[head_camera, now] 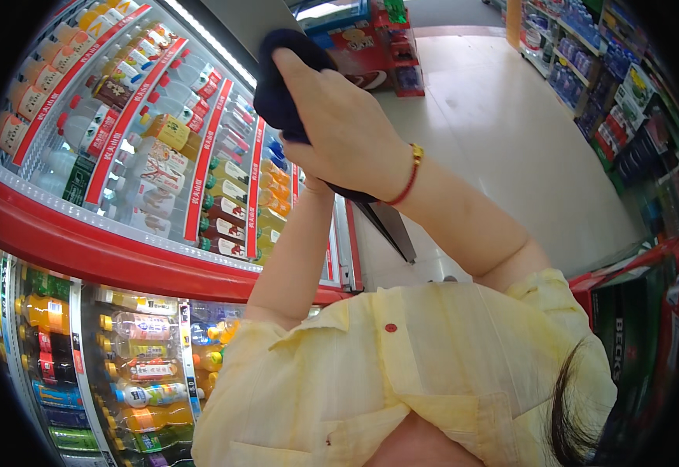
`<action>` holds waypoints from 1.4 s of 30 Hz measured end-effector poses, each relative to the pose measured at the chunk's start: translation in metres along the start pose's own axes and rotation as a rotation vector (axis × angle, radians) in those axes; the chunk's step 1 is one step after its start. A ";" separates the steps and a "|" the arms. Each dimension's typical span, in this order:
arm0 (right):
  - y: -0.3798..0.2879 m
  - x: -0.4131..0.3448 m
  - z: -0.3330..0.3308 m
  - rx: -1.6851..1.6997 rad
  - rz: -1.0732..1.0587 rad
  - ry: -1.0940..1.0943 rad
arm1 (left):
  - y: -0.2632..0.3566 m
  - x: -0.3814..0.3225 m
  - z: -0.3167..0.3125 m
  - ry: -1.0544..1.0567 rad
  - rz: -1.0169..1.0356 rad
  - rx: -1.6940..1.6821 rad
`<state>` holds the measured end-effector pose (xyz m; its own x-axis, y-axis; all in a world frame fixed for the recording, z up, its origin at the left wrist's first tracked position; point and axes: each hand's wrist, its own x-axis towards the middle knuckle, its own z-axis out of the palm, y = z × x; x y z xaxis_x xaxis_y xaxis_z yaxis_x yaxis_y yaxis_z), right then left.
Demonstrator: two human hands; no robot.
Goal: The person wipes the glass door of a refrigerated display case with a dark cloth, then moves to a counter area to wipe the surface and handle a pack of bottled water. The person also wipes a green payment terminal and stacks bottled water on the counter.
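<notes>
My right hand point(345, 125), with a red cord bracelet and a gold-coloured bead at the wrist, grips a bunched dark navy cloth point(284, 87). The cloth lies against a long grey panel point(252, 26), whose lower end point(395, 230) shows past my wrist. My left hand point(316, 185) is mostly hidden behind the right one; only a little near the wrist shows, so its hold cannot be made out. Just left of both hands is a lit drinks cooler point(123, 257) with a red frame, its shelves lined with bottled drinks point(164, 166).
Another set of shelves with bottles point(147, 370) stands at the lower left. Red boxes point(363, 49) are stacked ahead. A pale tiled floor point(491, 117) runs along the aisle, with stocked shelves point(578, 76) on the right. Green cartons point(613, 338) sit close by my right side.
</notes>
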<state>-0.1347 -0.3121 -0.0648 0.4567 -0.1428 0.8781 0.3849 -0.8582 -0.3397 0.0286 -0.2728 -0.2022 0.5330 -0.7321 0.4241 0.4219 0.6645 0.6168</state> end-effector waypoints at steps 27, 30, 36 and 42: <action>0.005 -0.003 0.025 0.091 -0.072 0.092 | 0.000 0.000 -0.014 -0.070 -0.047 -0.150; 0.010 -0.027 0.028 0.123 0.046 0.041 | 0.007 -0.007 -0.004 -0.167 -0.120 -0.268; 0.025 -0.093 0.026 0.172 0.273 -0.108 | 0.006 -0.012 -0.005 -0.131 -0.026 -0.121; 0.030 -0.078 0.020 0.205 0.082 -0.003 | 0.006 -0.010 -0.003 0.001 -0.044 -0.190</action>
<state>-0.1422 -0.3165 -0.1500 0.4951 -0.2062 0.8440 0.5012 -0.7257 -0.4714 0.0278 -0.2613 -0.2044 0.5115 -0.7610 0.3991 0.5758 0.6483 0.4982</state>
